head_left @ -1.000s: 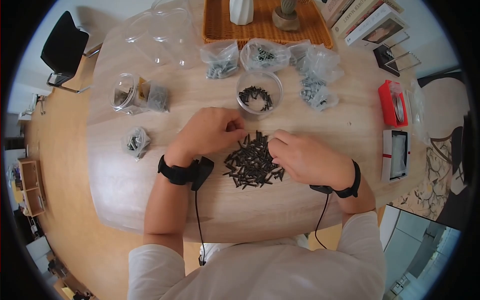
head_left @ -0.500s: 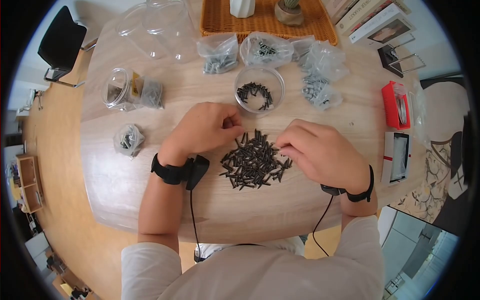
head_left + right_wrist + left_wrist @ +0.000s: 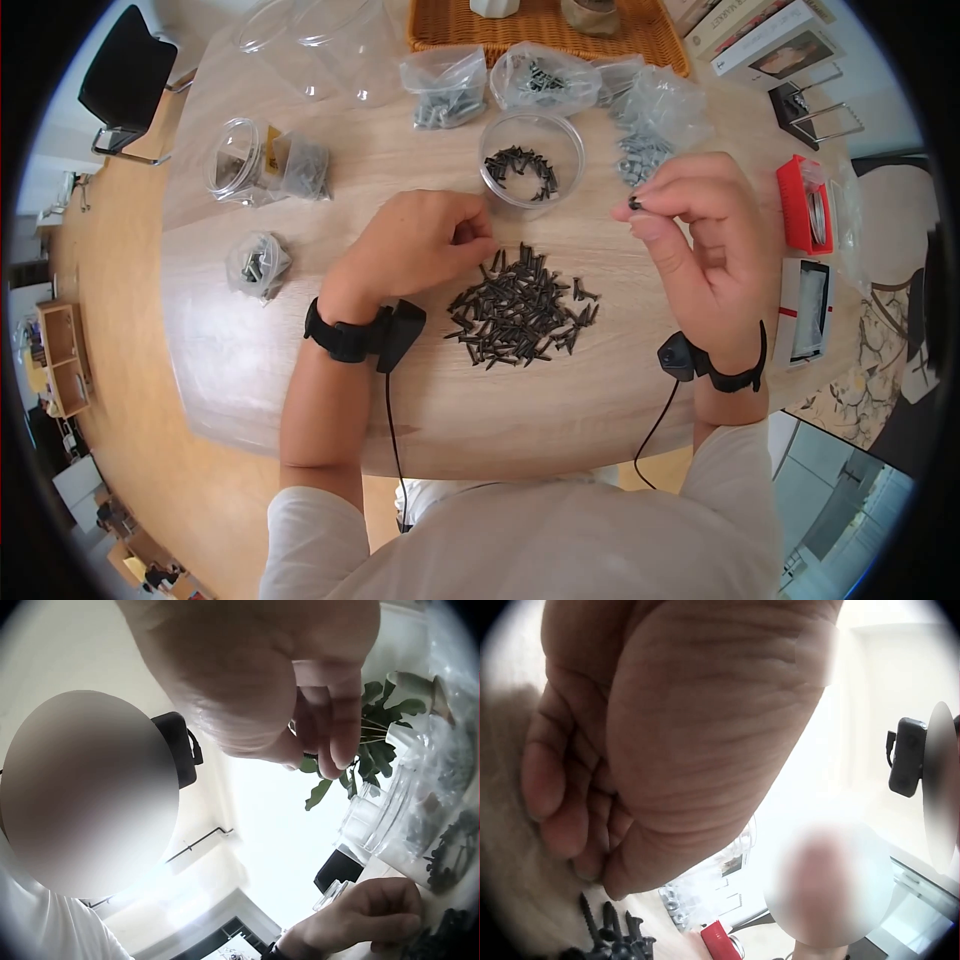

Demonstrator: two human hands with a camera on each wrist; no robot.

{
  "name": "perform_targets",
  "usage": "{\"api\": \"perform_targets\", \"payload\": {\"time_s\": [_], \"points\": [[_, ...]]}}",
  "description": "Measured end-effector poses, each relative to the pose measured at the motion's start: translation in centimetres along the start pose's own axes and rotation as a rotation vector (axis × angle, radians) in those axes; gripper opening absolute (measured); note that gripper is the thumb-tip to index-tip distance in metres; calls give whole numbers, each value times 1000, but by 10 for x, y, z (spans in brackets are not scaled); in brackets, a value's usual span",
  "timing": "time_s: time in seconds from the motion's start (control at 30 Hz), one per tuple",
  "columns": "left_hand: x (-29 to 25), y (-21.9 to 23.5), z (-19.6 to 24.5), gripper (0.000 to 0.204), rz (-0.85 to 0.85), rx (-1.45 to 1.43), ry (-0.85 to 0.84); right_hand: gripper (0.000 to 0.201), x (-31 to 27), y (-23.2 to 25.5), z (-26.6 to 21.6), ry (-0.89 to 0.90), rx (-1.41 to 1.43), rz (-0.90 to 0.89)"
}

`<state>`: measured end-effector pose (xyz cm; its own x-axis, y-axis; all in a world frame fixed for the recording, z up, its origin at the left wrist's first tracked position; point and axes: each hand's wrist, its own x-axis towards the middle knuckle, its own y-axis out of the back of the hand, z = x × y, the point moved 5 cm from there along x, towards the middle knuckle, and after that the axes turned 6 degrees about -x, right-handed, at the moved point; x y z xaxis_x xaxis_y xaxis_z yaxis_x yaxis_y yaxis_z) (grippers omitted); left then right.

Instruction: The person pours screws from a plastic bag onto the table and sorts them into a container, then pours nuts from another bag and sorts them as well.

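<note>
A pile of black screws [image 3: 515,310] lies on the table in front of the person; a few lie loose at its right side. The left hand [image 3: 415,245] rests at the pile's upper left edge, fingers loosely curled, with nothing seen in them; in the left wrist view its fingertips are just above some screws [image 3: 619,934]. Raised to the right of the pile, the right hand [image 3: 705,230] pinches a small black screw [image 3: 635,203] between thumb and fingertips. Beyond the pile stands a round clear container [image 3: 545,200] with black screws [image 3: 520,170] inside.
Bags of hardware [image 3: 445,100] line the back, before a wicker tray [image 3: 540,35]. Clear jars [image 3: 345,50] are at back left, another jar [image 3: 235,165] and a small bag [image 3: 258,263] at left. A red box [image 3: 797,205] and white box [image 3: 790,310] are at right.
The right hand has risen from the pile's right side, moving right and away from the body with a screw between its fingers. The left hand has hardly moved. Some screws lie shifted at the pile's right.
</note>
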<state>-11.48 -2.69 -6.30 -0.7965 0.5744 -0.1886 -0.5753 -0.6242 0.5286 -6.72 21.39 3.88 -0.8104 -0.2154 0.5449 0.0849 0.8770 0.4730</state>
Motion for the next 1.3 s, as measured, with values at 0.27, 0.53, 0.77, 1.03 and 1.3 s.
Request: {"api": "perform_targets", "payload": {"time_s": [0.27, 0.53, 0.77, 1.03, 1.3], "points": [[-12, -7, 3, 17, 39, -14, -38, 20, 12, 5, -13, 158, -139, -73], [-27, -12, 4, 14, 124, -29, -186, 48, 27, 2, -20, 106, -188, -26], [-27, -13, 5, 13, 131, -58, -167, 46, 6, 35, -44, 88, -90, -39], [-28, -11, 9, 12, 123, -36, -129, 39, -11, -8, -26, 85, -361, -795], [-39, 1, -10, 28, -99, -367, -6, 36, -38, -41, 7, -143, -442, -963]]}}
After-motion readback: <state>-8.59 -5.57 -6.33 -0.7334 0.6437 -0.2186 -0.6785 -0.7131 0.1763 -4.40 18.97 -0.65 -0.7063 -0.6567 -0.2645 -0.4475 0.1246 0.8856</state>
